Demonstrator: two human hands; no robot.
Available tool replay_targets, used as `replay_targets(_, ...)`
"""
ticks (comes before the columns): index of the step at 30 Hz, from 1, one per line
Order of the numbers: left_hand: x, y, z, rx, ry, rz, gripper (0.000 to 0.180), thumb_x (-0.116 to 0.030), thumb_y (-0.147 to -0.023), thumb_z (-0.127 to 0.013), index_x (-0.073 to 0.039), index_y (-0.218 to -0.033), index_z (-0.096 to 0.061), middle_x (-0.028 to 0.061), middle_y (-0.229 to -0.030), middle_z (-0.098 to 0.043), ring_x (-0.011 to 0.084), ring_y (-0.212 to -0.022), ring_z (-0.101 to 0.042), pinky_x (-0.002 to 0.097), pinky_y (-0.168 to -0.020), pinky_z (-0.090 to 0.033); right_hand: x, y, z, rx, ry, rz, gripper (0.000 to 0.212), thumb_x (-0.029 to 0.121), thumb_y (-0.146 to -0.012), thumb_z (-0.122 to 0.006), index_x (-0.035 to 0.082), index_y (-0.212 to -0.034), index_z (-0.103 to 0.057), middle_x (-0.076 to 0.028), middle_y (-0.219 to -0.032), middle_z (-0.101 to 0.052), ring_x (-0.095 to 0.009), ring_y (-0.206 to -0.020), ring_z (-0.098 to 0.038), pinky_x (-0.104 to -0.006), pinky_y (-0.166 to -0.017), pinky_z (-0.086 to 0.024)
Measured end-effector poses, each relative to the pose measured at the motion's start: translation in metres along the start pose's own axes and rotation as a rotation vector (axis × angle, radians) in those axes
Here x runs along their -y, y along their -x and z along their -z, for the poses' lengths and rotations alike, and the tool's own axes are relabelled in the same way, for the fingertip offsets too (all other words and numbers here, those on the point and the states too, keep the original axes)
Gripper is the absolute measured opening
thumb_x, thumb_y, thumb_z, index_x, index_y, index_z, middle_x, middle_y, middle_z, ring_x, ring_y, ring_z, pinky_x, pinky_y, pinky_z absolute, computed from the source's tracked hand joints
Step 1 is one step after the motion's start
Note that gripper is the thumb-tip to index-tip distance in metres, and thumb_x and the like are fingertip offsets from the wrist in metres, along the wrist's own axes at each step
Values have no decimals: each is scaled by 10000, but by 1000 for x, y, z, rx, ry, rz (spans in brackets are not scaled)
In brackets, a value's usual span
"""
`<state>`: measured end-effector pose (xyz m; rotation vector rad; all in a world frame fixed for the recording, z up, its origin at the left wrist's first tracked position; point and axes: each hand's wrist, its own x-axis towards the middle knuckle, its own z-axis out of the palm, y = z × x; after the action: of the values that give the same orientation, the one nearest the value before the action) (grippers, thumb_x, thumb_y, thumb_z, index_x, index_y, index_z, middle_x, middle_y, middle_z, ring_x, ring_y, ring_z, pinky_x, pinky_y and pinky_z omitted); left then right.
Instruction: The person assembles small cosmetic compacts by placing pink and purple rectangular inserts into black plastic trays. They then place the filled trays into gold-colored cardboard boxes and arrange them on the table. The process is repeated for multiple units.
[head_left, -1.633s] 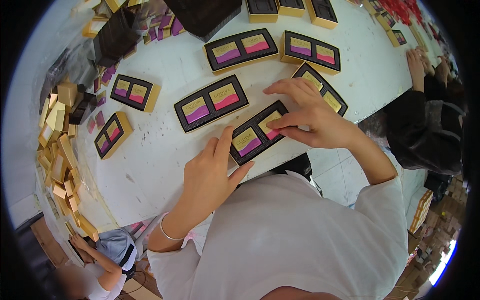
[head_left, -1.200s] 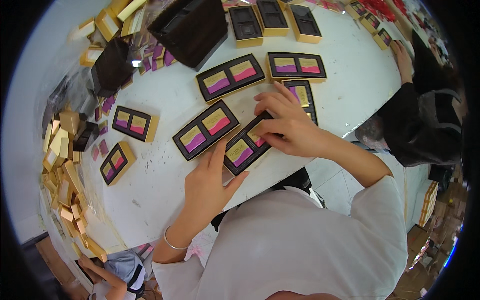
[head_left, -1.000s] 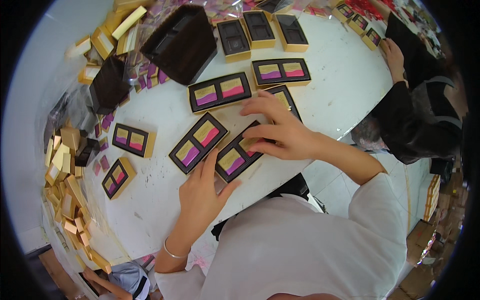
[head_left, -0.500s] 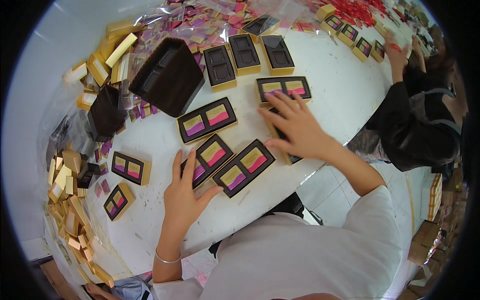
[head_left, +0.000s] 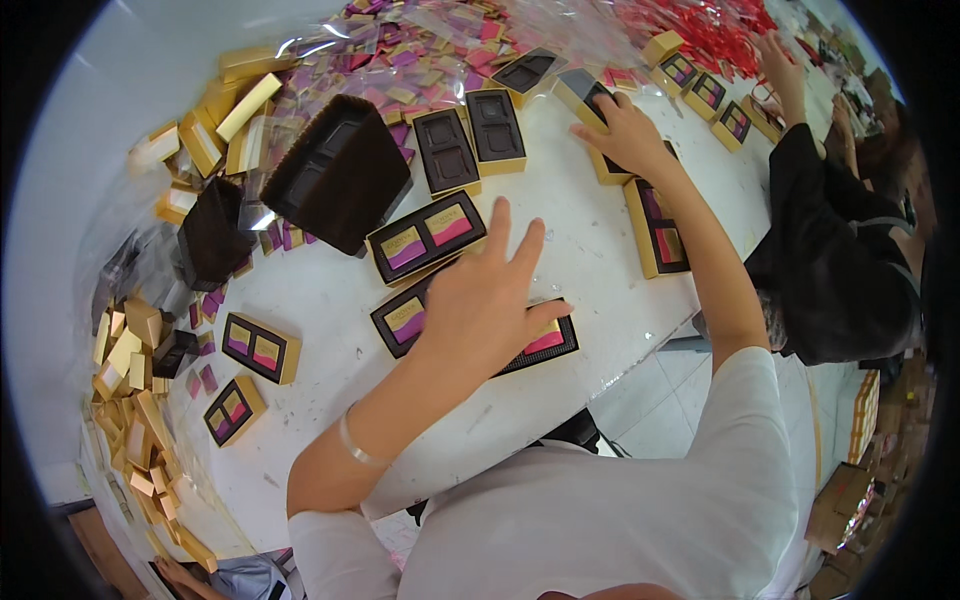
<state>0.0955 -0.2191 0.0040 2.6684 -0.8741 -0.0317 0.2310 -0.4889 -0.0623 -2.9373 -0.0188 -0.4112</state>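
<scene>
My left hand (head_left: 478, 305) is open, fingers spread, above the filled chocolate boxes in the middle. Under it lie a partly covered box (head_left: 403, 318) and a near box (head_left: 545, 345), each showing a purple or pink wrapped piece. Just beyond rests a filled box (head_left: 428, 237) with one purple and one pink piece. At the far right of my reach, my right hand (head_left: 632, 138) grips the near end of a gold box (head_left: 578, 92) with a dark tray. Beneath that wrist sits another gold box (head_left: 608, 168), mostly hidden. A filled box (head_left: 655, 230) stands beside my right forearm.
Gold boxes with empty dark trays (head_left: 447, 150) (head_left: 495, 130) stand at the back. Stacked dark trays (head_left: 335, 170) lean left of them, before heaped wrapped pieces (head_left: 430, 55). Two small filled boxes (head_left: 260, 347) (head_left: 234, 411) lie left. A co-worker's arm (head_left: 785, 80) reaches in at right.
My right hand has moved away to the back right and taken hold of a gold box. My left hand has shifted right and forward. Filled boxes have been moved, one now by my right forearm.
</scene>
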Motion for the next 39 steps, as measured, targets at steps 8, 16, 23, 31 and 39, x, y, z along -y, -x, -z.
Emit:
replay_targets(8, 35, -1, -6, 279, -202, 237, 680, -493, -712, -686, -21, -1180, -543, 255, -1338, -384, 329, -879, -632, 370, -703, -525, 6, -16, 1, -21, 43, 87, 355, 214, -740, -655, 45, -1033, -547, -190, -1066, -530, -355, -919, -571, -411, -789, -475)
replay_targets(16, 63, 46, 10, 240, -262, 349, 666, -441, -692, -720, -51, -1200, -535, 193, -1339, -413, 311, -936, -616, 371, -750, -515, 74, 83, 85, -213, -8, 298, 297, 184, -671, -645, 16, -896, -549, -175, -968, -557, -332, -885, -539, -416, -723, -473)
replay_targets(23, 17, 62, 1, 32, 14, 5, 548, -383, -766, -666, -95, -1212, -525, 161, -1265, -475, 274, -808, -623, 339, -599, -514, 111, 193, 46, 63, -56, 137, 579, 413, -695, -711, 23, -1085, -537, -261, -1286, -405, -333, -898, -531, -371, -717, -483)
replay_targets(31, -14, 88, -46, -132, -715, -184, 628, -350, -694, -702, -148, -1257, -511, 89, -1146, -542, 132, -661, -476, 223, -435, -437, 90, 192, 61, 98, -377, 228, 550, 311, -734, -711, 17, -1167, -541, -236, -1304, -406, -368, -1011, -533, -401, -840, -464)
replay_targets(39, 19, 0, -39, -173, -615, 120, 563, -388, -818, -602, -74, -1268, -475, 100, -1131, -504, 181, -701, -570, 246, -508, -487, 105, 218, 61, 215, -638, 144, 589, 237, -804, -665, -99, -1228, -432, -270, -1338, -344, -417, -1103, -498, -408, -916, -431)
